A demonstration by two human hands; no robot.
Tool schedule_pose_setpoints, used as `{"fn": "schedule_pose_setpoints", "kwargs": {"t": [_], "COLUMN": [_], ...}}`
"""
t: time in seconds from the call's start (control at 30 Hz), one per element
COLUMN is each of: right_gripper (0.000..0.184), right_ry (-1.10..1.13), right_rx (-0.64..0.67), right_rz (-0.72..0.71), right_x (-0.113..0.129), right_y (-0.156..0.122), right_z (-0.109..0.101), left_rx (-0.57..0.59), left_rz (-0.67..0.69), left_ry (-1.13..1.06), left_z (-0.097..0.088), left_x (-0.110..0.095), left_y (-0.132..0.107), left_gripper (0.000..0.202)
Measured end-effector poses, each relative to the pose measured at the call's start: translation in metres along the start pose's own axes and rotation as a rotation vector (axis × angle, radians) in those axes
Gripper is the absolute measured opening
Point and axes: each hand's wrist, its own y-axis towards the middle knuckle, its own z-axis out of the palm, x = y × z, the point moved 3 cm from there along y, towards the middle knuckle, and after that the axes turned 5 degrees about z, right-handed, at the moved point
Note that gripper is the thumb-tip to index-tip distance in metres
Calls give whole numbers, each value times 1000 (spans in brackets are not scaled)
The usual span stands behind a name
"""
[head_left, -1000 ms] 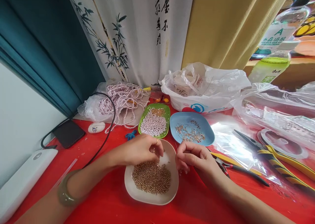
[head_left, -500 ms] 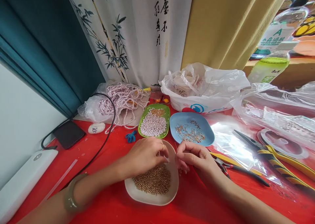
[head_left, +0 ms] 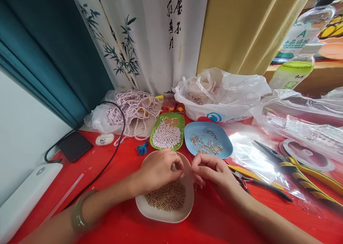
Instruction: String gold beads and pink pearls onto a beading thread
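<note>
My left hand (head_left: 163,169) is over the white bowl (head_left: 164,217) of small gold beads (head_left: 167,198). Its thumb and forefinger are pinched together, and whatever lies between them is too small to make out. Just right of the bowl's rim, my right hand (head_left: 209,170) pinches a thin strand (head_left: 190,159), like thread or fine wire. Below these fingers hangs something small and pinkish, blurred against the red table. Behind the bowl, a green tray (head_left: 183,131) holds pearly pink and gold beads, and a blue tray (head_left: 227,145) holds many small metal pins.
Long-nose pliers with yellow handles (head_left: 302,172) and smaller black-handled pliers (head_left: 268,187) lie at right. White plastic bags (head_left: 227,101) stand behind the trays. Pink bead strands (head_left: 131,108), a blue tie (head_left: 142,148), a black cable (head_left: 112,158) and a phone (head_left: 75,146) lie left.
Both hands stay almost in place. The left thumb and forefinger have shifted slightly over the bowl. The whole view has moved a little.
</note>
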Motion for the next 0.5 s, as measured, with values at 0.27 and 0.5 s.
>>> {"fn": "schedule_pose_setpoints", "kwargs": {"t": [0.27, 0.5], "right_gripper": [13, 12], "right_ry": [-48, -58], "right_rx": [17, 5], "right_rz": [32, 37], "right_x": [-1, 0], "right_y": [-1, -4], "right_z": [2, 5], "left_rx": [-52, -41], "left_rz": [-276, -287], "left_ry": [-1029, -1210], "left_z": [-3, 1], "left_x": [7, 12], "left_y": [8, 7], "left_gripper": [11, 11]}}
